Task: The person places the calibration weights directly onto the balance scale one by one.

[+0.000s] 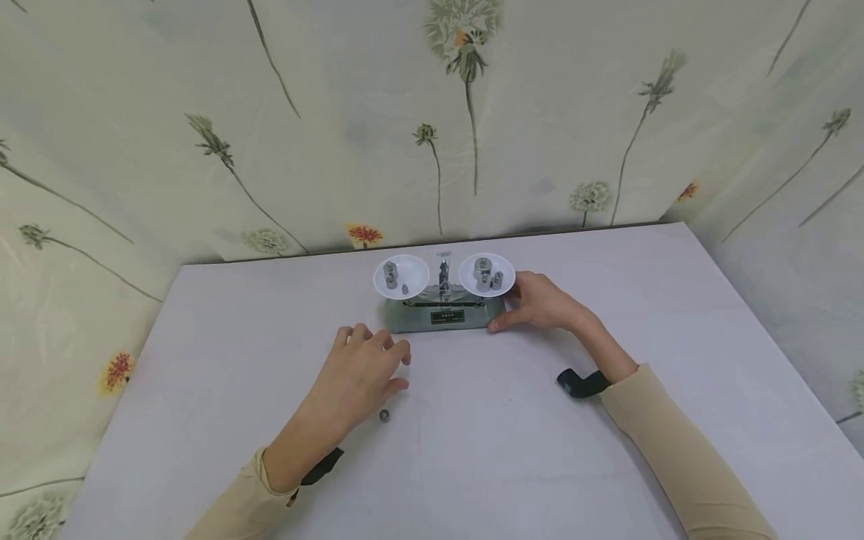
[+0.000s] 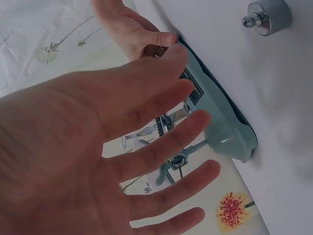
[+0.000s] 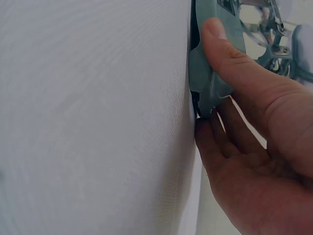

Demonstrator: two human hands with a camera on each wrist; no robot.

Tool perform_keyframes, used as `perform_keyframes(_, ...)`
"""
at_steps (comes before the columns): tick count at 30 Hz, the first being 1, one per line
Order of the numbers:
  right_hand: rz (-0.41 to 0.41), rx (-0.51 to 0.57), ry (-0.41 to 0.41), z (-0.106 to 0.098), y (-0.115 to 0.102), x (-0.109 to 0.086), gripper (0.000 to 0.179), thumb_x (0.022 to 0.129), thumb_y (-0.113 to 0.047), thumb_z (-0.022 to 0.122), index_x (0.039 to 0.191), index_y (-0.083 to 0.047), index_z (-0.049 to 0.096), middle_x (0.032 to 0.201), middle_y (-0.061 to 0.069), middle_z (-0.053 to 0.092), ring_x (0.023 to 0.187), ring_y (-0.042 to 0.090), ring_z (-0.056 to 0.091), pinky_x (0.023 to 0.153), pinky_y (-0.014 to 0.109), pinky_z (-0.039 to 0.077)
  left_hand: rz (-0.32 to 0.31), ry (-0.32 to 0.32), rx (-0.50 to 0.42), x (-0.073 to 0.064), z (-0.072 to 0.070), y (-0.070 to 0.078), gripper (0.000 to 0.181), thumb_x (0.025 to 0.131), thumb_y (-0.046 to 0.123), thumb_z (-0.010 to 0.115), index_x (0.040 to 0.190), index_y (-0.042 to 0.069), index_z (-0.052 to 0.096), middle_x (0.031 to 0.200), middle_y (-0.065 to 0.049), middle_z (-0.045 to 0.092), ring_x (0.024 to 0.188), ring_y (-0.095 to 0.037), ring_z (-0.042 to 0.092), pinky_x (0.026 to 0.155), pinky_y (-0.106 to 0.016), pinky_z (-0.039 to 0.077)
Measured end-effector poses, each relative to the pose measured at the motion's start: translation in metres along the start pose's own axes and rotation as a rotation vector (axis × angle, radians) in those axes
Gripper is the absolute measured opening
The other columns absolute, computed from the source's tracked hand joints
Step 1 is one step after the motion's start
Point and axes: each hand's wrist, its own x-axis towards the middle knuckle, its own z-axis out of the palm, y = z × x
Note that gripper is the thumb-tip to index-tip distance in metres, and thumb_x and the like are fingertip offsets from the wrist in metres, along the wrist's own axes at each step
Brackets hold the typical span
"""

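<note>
A green balance scale (image 1: 405,320) stands near the table's back edge. Its left white pan (image 1: 417,268) carries several metal weights (image 1: 390,276), and more weights (image 1: 482,268) sit in the right pan (image 1: 506,271). My right hand (image 1: 545,300) grips the base's right end; in the right wrist view its thumb (image 3: 230,54) lies along the front and the other fingers reach behind and under the end. My left hand (image 1: 361,373), fingers spread and loosely bent, hovers in front of the base's left end, holding nothing. One knobbed metal weight (image 2: 276,17) lies on the table near the left thumb.
A white cloth covers the table (image 1: 506,465). Behind it hangs a flower-printed cloth (image 1: 351,150). Black gear shows by the right wrist (image 1: 580,384) and under the left wrist (image 1: 322,466).
</note>
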Motion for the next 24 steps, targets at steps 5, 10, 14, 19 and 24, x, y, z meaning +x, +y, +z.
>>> perform_keyframes(5,0.002,-0.006,-0.001,0.0002,0.0001,0.0003,0.087,0.074,-0.029,0.101,0.148,-0.008,0.059,0.143,0.013,0.071,0.136,0.037,0.066,0.121,0.059,0.046,-0.005,-0.078,-0.021,-0.0013,0.0006,0.0013,0.032,0.083,0.034,0.095,0.106,0.021,0.076,0.099,-0.004,0.078,0.097,-0.033,0.068,0.095,-0.050,0.053)
perform_keyframes(10,0.009,-0.005,-0.001,-0.0003,-0.0006,0.0003,0.088,0.074,-0.027,0.101,0.148,-0.008,0.059,0.142,0.013,0.071,0.136,0.037,0.066,0.121,0.058,0.047,-0.022,-0.155,-0.008,-0.0026,0.0001,0.0032,0.032,0.082,0.035,0.095,0.104,0.023,0.076,0.100,-0.003,0.078,0.096,-0.032,0.066,0.096,-0.049,0.053)
perform_keyframes(14,0.004,-0.007,-0.003,-0.0002,0.0002,0.0007,0.088,0.074,-0.027,0.101,0.148,-0.008,0.059,0.143,0.014,0.070,0.137,0.037,0.065,0.121,0.058,0.046,-0.040,-0.214,-0.023,-0.0046,0.0011,0.0043,0.032,0.080,0.031,0.097,0.102,0.022,0.076,0.098,-0.003,0.077,0.093,-0.031,0.063,0.095,-0.048,0.052)
perform_keyframes(19,-0.002,-0.014,0.001,-0.0014,0.0005,0.0015,0.087,0.073,-0.027,0.102,0.147,-0.008,0.060,0.142,0.013,0.071,0.136,0.036,0.066,0.121,0.058,0.047,-0.048,-0.242,-0.037,-0.0063,0.0038,0.0036,0.034,0.078,0.031,0.098,0.101,0.022,0.075,0.095,-0.002,0.075,0.088,-0.028,0.059,0.091,-0.046,0.049)
perform_keyframes(24,0.005,-0.013,0.001,-0.0009,0.0016,0.0014,0.088,0.073,-0.028,0.102,0.148,-0.008,0.059,0.143,0.013,0.070,0.137,0.036,0.065,0.122,0.058,0.046,-0.041,-0.261,-0.029,-0.0068,0.0067,0.0027,0.034,0.077,0.033,0.098,0.100,0.023,0.075,0.094,-0.001,0.075,0.085,-0.027,0.058,0.088,-0.044,0.049)
